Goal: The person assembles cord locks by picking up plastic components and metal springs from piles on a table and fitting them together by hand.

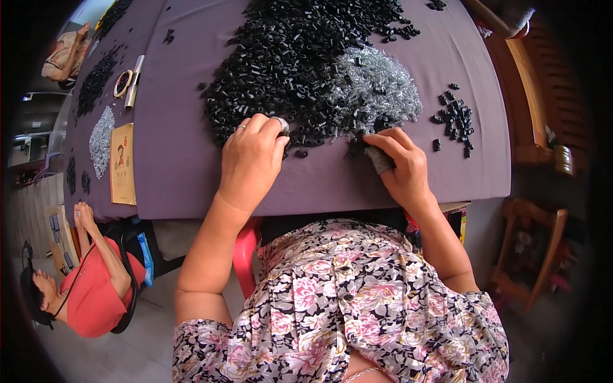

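At the near edge of a large heap of small black plastic pieces [274, 76], my left hand [254, 153] has its fingers closed together. It wears a ring and a silvery wrap on one fingertip; whatever it pinches is hidden. Silver metal springs [377, 86] are piled against the heap's right side. Just below them, my right hand [403, 159] is closed in a pinch, with a grey wrap on its thumb. Dark pieces lie by those fingertips, but I cannot make out what is held.
A smaller group of black pieces [456, 121] lies right on the purple cloth [319, 185]. Leftward are a yellow booklet [122, 166], a tape roll [122, 83], a shiny tube [135, 82] and more springs [102, 142]. A red-shirted person [102, 287] sits left; a wooden chair [527, 252] stands right.
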Available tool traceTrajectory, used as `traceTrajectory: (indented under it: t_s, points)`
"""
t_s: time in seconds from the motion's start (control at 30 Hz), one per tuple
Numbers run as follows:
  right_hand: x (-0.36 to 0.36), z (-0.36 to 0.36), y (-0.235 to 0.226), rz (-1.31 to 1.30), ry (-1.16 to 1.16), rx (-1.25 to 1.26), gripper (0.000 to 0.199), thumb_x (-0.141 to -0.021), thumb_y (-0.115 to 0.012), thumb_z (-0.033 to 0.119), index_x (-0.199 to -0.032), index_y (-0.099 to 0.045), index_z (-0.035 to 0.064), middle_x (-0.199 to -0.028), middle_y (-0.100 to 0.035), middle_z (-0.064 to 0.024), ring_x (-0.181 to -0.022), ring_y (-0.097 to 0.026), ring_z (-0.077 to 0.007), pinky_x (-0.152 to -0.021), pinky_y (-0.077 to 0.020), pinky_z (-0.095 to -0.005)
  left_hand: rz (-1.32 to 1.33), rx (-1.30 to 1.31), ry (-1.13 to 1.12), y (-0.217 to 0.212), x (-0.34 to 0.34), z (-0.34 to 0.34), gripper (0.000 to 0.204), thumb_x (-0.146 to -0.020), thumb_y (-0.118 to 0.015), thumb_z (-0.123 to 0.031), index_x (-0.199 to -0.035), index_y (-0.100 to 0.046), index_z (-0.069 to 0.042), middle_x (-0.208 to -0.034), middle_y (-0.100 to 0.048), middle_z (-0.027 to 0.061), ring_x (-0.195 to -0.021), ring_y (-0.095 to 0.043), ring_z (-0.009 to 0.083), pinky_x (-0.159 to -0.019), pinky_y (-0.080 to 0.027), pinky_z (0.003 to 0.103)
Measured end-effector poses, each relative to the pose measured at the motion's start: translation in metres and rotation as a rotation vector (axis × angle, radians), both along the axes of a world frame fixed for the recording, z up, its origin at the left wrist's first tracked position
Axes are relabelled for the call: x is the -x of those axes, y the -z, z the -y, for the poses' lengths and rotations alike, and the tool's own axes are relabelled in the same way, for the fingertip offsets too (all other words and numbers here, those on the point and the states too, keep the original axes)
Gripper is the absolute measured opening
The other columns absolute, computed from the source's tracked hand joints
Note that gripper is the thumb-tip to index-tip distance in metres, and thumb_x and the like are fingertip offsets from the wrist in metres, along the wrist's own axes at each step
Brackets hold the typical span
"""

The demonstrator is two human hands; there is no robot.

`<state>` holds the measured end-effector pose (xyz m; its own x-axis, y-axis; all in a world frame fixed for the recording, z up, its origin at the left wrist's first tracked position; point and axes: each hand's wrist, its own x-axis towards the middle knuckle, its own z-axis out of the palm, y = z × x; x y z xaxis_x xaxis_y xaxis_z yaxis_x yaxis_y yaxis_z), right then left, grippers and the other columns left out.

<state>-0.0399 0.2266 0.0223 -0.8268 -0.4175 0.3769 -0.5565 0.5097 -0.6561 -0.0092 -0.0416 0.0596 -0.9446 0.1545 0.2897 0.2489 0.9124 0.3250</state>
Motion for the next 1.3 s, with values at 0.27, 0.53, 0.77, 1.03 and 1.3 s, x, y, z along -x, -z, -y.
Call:
traceTrajectory:
  t_s: [0.27,0.53,0.77,1.03,1.3]
  points:
    - [0.0,0.002,-0.004,0.013,0.009,0.006,0.044,-0.065,-0.066,-0.009,-0.106,-0.069,0.0078,-0.098,-0.065,-0.0091,-0.086,-0.066,-0.0318,-0.074,-0.0542,-0.0374,0.109,-0.179,-0.056,-0.004,-0.013,0.009,0.016,-0.082,-0.07,-0.009,-0.094,-0.062,-0.002,-0.092,-0.061,0.0126,-0.083,-0.061,0.0322,-0.073,-0.05,0.043]
    - [0.0,0.001,-0.002,0.006,0.013,0.009,0.041,-0.068,-0.067,-0.007,-0.106,-0.069,0.0085,-0.097,-0.065,-0.0094,-0.085,-0.066,-0.0318,-0.073,-0.0539,-0.0372,-0.002,-0.223,-0.062,0.001,-0.015,0.006,0.011,-0.084,-0.067,-0.006,-0.092,-0.061,-0.001,-0.09,-0.062,0.0127,-0.083,-0.061,0.0328,-0.074,-0.05,0.042]
    - [0.003,0.001,0.0,0.023,0.0,0.024,0.043,-0.067,-0.065,-0.008,-0.107,-0.069,0.0079,-0.098,-0.065,-0.0097,-0.085,-0.066,-0.0325,-0.074,-0.0539,-0.0375,0.015,0.068,0.011,-0.003,0.008,-0.003,0.012,-0.081,-0.069,-0.009,-0.09,-0.063,-0.005,-0.09,-0.06,0.0105,-0.088,-0.06,0.0307,-0.078,-0.052,0.041]
    - [0.003,0.002,0.001,0.025,0.003,0.024,0.044,-0.066,-0.064,-0.008,-0.107,-0.069,0.0076,-0.098,-0.065,-0.0097,-0.087,-0.066,-0.0329,-0.075,-0.0538,-0.038,0.076,0.067,0.047,0.001,0.013,-0.002,0.015,-0.079,-0.069,-0.008,-0.089,-0.059,-0.004,-0.089,-0.058,0.0114,-0.089,-0.06,0.0307,-0.079,-0.051,0.041]
    - [0.005,0.003,0.001,0.032,-0.009,0.038,0.043,-0.067,-0.065,-0.008,-0.107,-0.069,0.0075,-0.098,-0.065,-0.0093,-0.087,-0.066,-0.0326,-0.074,-0.0536,-0.0378,0.078,0.093,0.076,0.004,0.015,0.002,0.012,-0.081,-0.065,-0.008,-0.09,-0.058,-0.003,-0.089,-0.058,0.0127,-0.088,-0.061,0.0315,-0.078,-0.052,0.043]
